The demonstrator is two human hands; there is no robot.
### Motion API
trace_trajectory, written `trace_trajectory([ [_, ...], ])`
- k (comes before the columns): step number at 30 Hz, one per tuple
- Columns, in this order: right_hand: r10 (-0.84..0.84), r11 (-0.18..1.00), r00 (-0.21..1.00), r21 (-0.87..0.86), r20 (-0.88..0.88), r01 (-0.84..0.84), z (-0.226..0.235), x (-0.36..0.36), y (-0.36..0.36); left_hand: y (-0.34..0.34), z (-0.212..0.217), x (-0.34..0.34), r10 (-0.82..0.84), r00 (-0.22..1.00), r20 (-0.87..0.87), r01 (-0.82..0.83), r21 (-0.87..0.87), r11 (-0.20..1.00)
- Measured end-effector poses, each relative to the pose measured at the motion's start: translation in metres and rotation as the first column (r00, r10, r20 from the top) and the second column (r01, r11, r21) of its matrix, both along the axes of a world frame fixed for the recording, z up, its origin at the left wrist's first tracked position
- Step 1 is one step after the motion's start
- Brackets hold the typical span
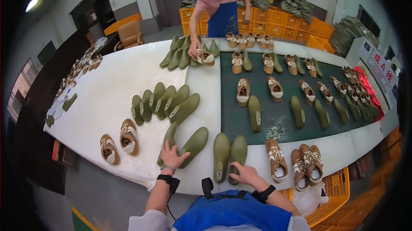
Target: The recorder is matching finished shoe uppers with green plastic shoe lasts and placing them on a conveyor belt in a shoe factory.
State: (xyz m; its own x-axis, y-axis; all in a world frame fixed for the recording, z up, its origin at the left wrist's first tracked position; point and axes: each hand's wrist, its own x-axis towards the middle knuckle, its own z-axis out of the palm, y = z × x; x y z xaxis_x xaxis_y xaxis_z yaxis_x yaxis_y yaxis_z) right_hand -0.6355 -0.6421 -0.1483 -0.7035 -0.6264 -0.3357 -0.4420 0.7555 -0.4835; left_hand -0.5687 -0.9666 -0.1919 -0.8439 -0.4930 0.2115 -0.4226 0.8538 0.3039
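Olive-green plastic shoe lasts: my left hand (172, 156) lay spread, fingers splayed, over the pair (184, 145) nearest me; my right hand (243, 173) rested flat, fingers together, on the heel of a second pair (229, 156) beside it. I judged sorting under way; next needs a firm grasp. Beyond the pairs: white table (107, 98), green belt (279, 119) carrying tan shoes (243, 91), a co-worker's hand (195, 51), orange crates (266, 20).

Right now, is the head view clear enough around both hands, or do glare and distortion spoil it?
Head view: even light, left hand and right hand sharp on green shoe lasts; table edge bows; corners black; red glow at right rim.
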Motion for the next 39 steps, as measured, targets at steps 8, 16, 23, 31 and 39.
trace_trajectory([
  [8,0.015,0.999,1.0,-0.031,-0.013,-0.015,-0.017,0.002,-0.005,-0.052,-0.011,0.007,-0.009,0.959,0.283,0.041,-0.107,0.993],
  [16,0.03,0.999,1.0,-0.045,0.002,-0.03,-0.018,0.0,-0.001,-0.07,0.01,0.002,-0.154,0.983,-0.104,0.169,0.847,0.504],
  [23,0.022,0.996,0.999,-0.085,-0.031,-0.025,-0.018,0.0,0.0,0.004,0.001,-0.011,-0.196,0.958,-0.209,0.274,0.473,0.837],
  [31,0.011,0.999,1.0,-0.038,-0.005,-0.012,-0.016,0.002,-0.004,0.069,0.005,-0.01,-0.217,0.976,0.023,0.218,-0.023,0.976],
  [39,0.022,0.999,1.0,-0.036,0.013,-0.021,-0.02,0.0,-0.006,0.071,0.001,-0.011,-0.226,0.967,-0.12,0.219,-0.069,0.973],
])
